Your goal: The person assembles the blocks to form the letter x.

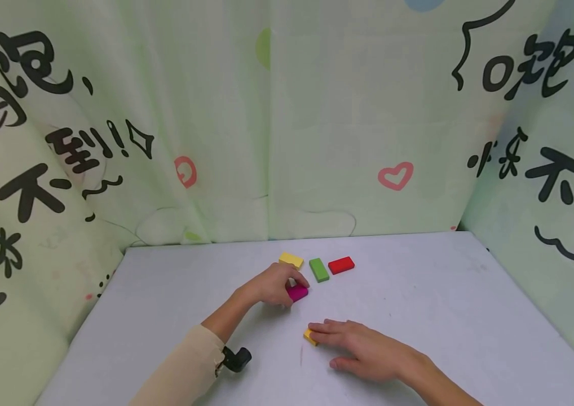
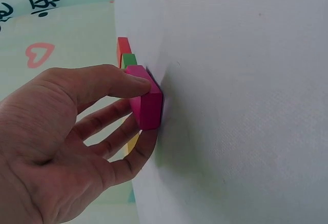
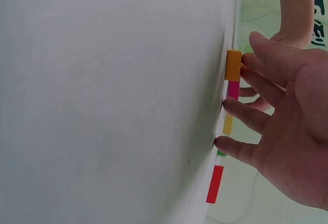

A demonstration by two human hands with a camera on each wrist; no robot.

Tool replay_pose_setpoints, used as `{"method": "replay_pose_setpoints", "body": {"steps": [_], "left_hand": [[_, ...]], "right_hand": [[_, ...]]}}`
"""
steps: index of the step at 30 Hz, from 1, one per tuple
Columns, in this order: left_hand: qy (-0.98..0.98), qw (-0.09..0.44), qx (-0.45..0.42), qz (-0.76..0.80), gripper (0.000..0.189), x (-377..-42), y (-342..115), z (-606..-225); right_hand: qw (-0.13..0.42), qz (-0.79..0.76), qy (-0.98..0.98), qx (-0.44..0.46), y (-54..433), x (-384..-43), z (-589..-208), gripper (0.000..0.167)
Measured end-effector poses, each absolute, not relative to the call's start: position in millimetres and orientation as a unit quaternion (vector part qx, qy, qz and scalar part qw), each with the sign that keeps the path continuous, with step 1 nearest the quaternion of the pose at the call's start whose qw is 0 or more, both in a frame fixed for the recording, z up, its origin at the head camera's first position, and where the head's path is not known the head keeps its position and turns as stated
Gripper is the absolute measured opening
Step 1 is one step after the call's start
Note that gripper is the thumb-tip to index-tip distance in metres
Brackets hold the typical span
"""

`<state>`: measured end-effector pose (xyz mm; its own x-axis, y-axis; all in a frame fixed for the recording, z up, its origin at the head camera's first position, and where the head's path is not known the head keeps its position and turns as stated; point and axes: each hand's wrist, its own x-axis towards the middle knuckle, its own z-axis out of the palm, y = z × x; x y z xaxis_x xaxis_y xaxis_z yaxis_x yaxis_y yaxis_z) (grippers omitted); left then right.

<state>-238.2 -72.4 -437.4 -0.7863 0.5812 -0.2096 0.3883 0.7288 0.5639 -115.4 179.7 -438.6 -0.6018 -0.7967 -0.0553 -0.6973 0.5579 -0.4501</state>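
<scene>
In the head view my left hand (image 1: 273, 284) is at a magenta block (image 1: 298, 292) lying on the white table. The left wrist view shows its thumb on one side of the magenta block (image 2: 150, 106) and fingers curled at the other, so the hand pinches it. Closer to me, my right hand (image 1: 368, 351) reaches in palm down with fingers extended. Its fingertips touch a small orange-yellow block (image 1: 309, 337). In the right wrist view the thumb is apart from that orange-yellow block (image 3: 233, 65), and the other fingers are spread.
Behind the left hand, a yellow block (image 1: 292, 259), a green block (image 1: 319, 270) and a red block (image 1: 341, 265) lie spaced apart. The white table (image 1: 419, 304) is bordered by a pale green curtain (image 1: 327, 124) with black lettering. A black device (image 1: 237, 359) sits at the left wrist.
</scene>
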Motion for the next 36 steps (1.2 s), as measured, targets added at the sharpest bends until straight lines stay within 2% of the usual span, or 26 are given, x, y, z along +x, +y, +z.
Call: {"method": "replay_pose_setpoints", "body": {"steps": [9, 18, 24, 36], "left_hand": [[0.911, 0.185, 0.271, 0.25, 0.044, -235, -74, -435], [0.912, 0.186, 0.27, 0.248, 0.044, -233, -78, -436], [0.91, 0.191, 0.27, 0.249, 0.044, -231, -81, -438], [0.905, 0.196, 0.282, 0.252, 0.043, -224, -85, -435]], "right_hand": [[0.172, -0.203, 0.878, -0.398, 178, -115, -439, 0.058], [0.156, -0.198, 0.876, -0.41, 180, -112, -438, 0.058], [0.177, -0.207, 0.877, -0.395, 179, -112, -438, 0.06], [0.179, -0.211, 0.877, -0.393, 184, -110, -439, 0.061]]}}
